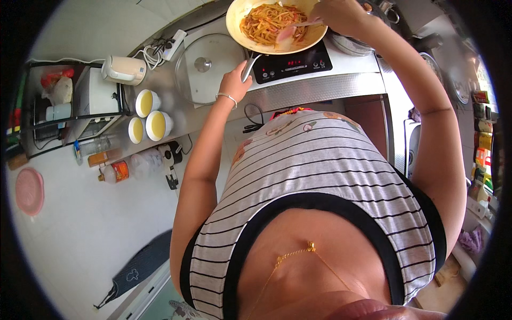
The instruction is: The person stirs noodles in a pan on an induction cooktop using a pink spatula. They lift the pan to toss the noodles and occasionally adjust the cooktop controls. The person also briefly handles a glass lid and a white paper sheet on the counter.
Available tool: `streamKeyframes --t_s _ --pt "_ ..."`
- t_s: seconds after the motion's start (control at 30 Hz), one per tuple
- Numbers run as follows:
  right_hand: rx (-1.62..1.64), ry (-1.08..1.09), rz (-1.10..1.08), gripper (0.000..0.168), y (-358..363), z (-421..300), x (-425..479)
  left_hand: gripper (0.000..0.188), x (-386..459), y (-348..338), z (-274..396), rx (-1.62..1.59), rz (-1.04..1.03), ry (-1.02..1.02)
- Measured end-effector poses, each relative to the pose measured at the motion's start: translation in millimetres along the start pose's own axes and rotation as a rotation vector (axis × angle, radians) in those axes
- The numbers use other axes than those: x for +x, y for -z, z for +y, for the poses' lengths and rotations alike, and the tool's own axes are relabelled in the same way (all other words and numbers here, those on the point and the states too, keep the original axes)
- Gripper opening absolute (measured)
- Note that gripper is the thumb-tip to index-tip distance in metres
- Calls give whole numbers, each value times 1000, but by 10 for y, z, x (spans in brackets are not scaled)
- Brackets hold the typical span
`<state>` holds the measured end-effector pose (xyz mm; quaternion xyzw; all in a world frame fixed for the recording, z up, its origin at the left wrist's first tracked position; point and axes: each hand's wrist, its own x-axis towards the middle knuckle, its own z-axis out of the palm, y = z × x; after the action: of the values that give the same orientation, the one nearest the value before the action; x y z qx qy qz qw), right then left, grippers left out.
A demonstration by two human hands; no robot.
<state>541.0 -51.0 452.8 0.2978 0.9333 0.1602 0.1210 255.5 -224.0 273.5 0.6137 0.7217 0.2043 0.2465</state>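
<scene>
My left hand (pixel 236 82) is closed around the handle (pixel 251 67) of a cream-coloured frying pan (pixel 235 30) at the top of the head view. Shredded food in reddish sauce (pixel 266 22) lies in the pan. At the pan's right rim, my right hand (pixel 340 18) grips a pinkish translucent spatula (pixel 286 35), its blade down in the food. Below the pan is a black induction cooktop (pixel 294 64) with a lit red display. The pan hides the cooktop's far part.
A glass lid (pixel 210 66) with a steel knob lies left of the cooktop. Further left are several white cups of yellow contents (pixel 159 125), an electric kettle (pixel 125 71), a power strip (pixel 174 45) and a black rack (pixel 76 118). A lidded pot (pixel 352 45) stands right of the pan.
</scene>
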Motion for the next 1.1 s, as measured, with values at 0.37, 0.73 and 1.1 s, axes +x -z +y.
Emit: streamKeyframes --t_s 0.37,0.73,1.1 --pt "190 -196 131 28 -250 268 -118 58 34 -54 -69 -24 24 -29" --pt "214 -346 216 47 -1074 -231 446 57 -5 3 6 -27 27 -24" --pt "398 -397 278 53 -1209 -414 240 57 0 54 32 -63 -19 15"
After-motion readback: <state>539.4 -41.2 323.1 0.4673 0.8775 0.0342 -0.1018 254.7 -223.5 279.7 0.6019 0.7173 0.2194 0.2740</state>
